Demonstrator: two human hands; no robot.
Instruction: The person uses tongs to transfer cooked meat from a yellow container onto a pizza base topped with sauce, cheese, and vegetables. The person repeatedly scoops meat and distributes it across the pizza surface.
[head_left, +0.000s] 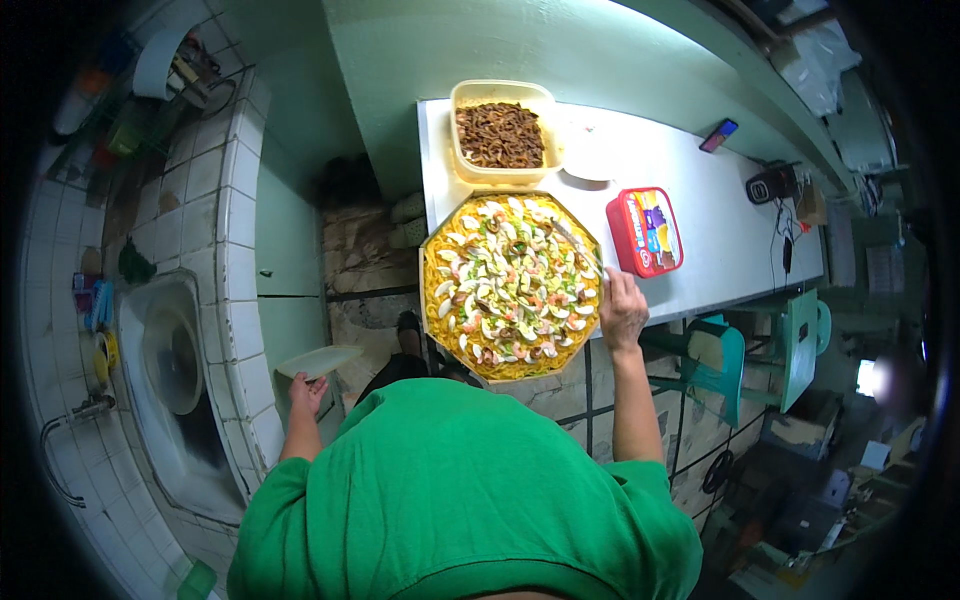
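Head view: where's the noodle tray (423, 300)?

"On the white table (745, 215), near rim jutting past the edge. I see open floor toward the left hand (306, 392)."

"Grips?"

"Left pinches a pale lid (325, 361), perhaps a dish; right hand (623, 308) is closed around a silvery utensil (577, 243)."
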